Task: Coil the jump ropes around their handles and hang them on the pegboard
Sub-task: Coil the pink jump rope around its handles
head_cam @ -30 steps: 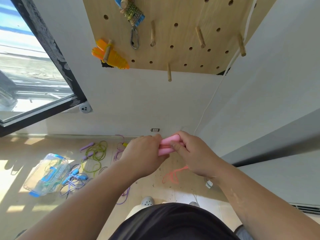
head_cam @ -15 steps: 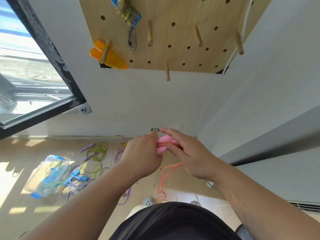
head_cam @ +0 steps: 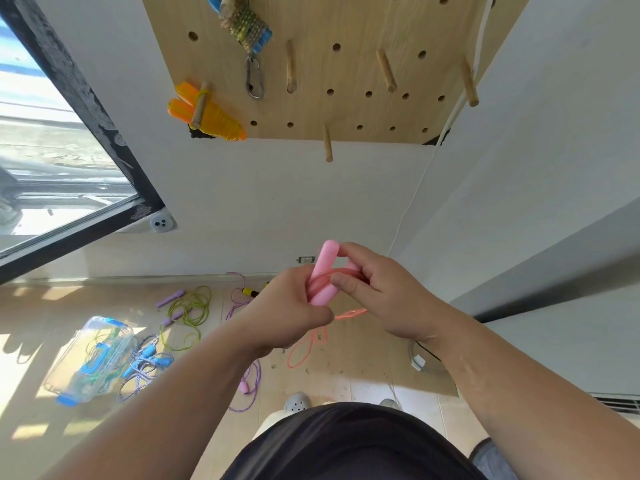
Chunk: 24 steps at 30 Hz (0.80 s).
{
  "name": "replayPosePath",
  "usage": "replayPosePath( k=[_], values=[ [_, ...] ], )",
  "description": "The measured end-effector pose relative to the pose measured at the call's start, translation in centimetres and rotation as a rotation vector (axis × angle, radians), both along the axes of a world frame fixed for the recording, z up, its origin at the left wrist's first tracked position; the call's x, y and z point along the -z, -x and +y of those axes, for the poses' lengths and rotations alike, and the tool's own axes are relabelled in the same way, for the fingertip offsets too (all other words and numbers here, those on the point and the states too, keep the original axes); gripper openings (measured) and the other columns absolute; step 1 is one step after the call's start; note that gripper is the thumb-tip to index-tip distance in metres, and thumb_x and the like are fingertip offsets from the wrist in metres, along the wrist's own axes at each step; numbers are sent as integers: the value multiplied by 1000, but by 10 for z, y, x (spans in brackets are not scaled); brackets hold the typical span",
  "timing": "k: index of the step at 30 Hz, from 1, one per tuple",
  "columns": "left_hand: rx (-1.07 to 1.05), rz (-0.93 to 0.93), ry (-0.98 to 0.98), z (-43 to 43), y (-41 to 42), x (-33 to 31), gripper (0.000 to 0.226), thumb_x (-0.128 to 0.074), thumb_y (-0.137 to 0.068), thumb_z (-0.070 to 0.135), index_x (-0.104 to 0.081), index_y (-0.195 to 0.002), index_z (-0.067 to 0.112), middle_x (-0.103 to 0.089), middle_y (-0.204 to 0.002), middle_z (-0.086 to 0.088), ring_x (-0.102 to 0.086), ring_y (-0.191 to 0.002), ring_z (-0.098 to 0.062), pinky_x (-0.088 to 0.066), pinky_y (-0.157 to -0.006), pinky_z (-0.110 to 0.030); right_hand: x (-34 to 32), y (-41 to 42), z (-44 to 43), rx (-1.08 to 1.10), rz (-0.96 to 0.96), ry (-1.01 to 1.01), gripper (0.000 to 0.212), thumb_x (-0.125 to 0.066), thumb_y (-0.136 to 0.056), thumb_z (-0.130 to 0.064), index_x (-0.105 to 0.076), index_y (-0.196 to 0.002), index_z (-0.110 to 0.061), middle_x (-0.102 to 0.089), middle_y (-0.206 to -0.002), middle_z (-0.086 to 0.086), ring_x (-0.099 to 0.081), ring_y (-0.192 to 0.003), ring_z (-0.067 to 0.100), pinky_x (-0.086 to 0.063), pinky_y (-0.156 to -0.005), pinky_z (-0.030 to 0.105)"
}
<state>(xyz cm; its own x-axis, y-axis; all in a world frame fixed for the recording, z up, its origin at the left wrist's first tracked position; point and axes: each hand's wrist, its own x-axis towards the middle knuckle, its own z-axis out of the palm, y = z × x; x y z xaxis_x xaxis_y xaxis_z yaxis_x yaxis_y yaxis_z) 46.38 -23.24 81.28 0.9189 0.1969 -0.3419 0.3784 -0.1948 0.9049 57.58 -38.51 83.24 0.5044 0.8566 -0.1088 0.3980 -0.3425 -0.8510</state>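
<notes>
Left hand [head_cam: 287,313] grips the pink handles [head_cam: 322,275]; right hand [head_cam: 388,296] pinches the rope [head_cam: 332,273] across them.

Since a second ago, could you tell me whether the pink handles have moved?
Yes: the pink handles swung from crosswise to upright, tip now higher than the outlet.

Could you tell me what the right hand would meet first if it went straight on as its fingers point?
The pink handles: the right hand points left at them and pinches the rope against them. The left hand lies just beyond, though depth is unclear.
</notes>
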Motion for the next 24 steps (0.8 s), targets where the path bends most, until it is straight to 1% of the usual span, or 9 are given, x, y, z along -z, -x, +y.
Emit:
replayPosePath(
  k=[5, 10, 12, 14, 16, 18, 20, 22, 24],
  values=[
    [13, 33, -98, 0, -1, 1, 24, -58, -82, 1, -43, -76, 19, -41, -51, 16, -33, -41, -7, -35, -48, -26, 4, -2, -3, 58, 51, -4, 63, -63, -99, -27, -32, -153, -38, -55, -71, -6, -51, -67, 4, -41, -70, 13],
    [-11, 55, -212, 7, -3, 5, 17, -57, -84, 5, -49, -83, 20, -47, -58, 18, -41, -44, -5, -36, -48, -20, 4, -10, -11, -4, -281, 240, 42, -54, -101, -43, -52, -142, -33, -54, -71, -20, -53, -69, -3, -34, -65, 17],
    [24, 64, -63, 10, 0, 5, 16, -57, -82, 1, -50, -82, 15, -49, -54, 13, -43, -46, -12, -42, -52, -32, -1, -10, -11, -32, -371, 250, 33, -48, -102, -49, -61, -129, -37, -59, -76, -20, -56, -74, 1, -40, -67, 24],
    [83, 17, 201, 15, 4, 4, 13, -64, -79, 4, -55, -79, 14, -59, -58, -5, -50, -53, -22, -48, -61, -50, -6, -8, -12, -38, -355, 194, 31, -44, -101, -54, -66, -108, -34, -60, -75, -16, -57, -74, 8, -43, -67, 30],
    [128, -43, 434, 18, 8, 5, 10, -72, -78, 17, -63, -76, 20, -59, -64, -16, -55, -59, -27, -50, -70, -49, -12, -8, -13, -57, -312, 121, 35, -44, -98, -54, -66, -93, -27, -59, -75, -11, -57, -75, 9, -44, -68, 28],
    [150, -93, 555, 15, 9, 7, 15, -74, -78, 24, -61, -76, 17, -52, -63, -14, -56, -61, -27, -52, -71, -44, -17, -8, -14, -78, -248, 69, 34, -46, -99, -49, -67, -89, -24, -61, -77, -6, -57, -76, 10, -43, -69, 23],
    [145, -126, 645, 11, 7, 7, 21, -73, -80, 22, -54, -76, 11, -45, -63, -11, -54, -60, -27, -52, -69, -42, -22, -9, -16, -92, -171, 60, 33, -44, -99, -50, -63, -86, -26, -61, -77, -1, -57, -74, 14, -45, -70, 27],
    [134, -134, 698, 10, 5, 5, 21, -70, -79, 15, -51, -76, 8, -44, -63, -10, -52, -59, -27, -50, -67, -42, -22, -10, -19, -122, -155, 98, 31, -41, -100, -50, -61, -90, -29, -62, -79, -2, -58, -77, 18, -46, -73, 33],
    [166, -121, 696, 12, 5, 2, 17, -66, -76, 10, -50, -72, 6, -44, -62, -12, -50, -58, -26, -49, -65, -40, -18, -11, -22, -195, -241, 154, 25, -42, -102, -42, -63, -101, -28, -64, -88, -9, -57, -83, 10, -44, -74, 28]
  ],
)
